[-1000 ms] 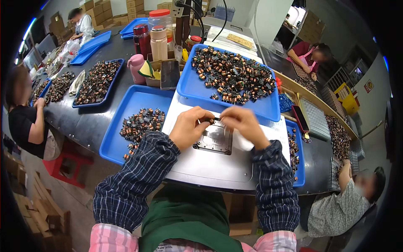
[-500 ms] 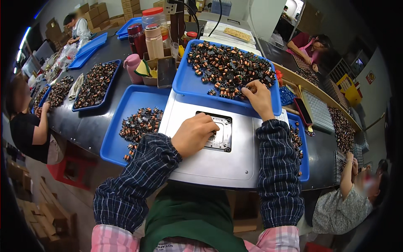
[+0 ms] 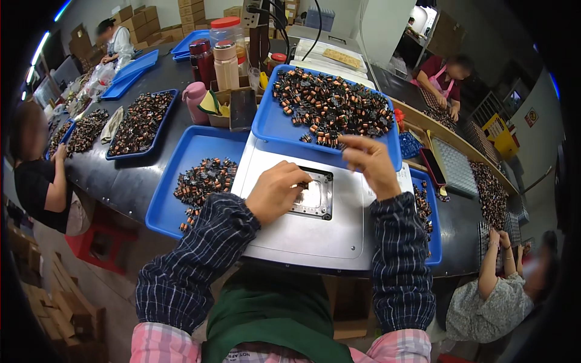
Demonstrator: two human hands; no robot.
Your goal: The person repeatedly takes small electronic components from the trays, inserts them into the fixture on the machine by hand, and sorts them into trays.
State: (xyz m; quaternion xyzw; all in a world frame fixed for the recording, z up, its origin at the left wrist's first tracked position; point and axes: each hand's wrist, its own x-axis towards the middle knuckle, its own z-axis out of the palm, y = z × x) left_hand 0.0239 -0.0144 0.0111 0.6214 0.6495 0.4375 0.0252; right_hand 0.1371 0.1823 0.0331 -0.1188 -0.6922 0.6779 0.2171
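While our left hand (image 3: 274, 192) pinches a dark component (image 3: 304, 185), our blurred right hand (image 3: 371, 166), grip unclear, could clip the blue tray (image 3: 279, 129) at twelve o'clock, spilling copper-wound coils (image 3: 339, 100).

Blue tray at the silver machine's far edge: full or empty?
Partly full: small parts heap across the blue tray, its near left corner bare.
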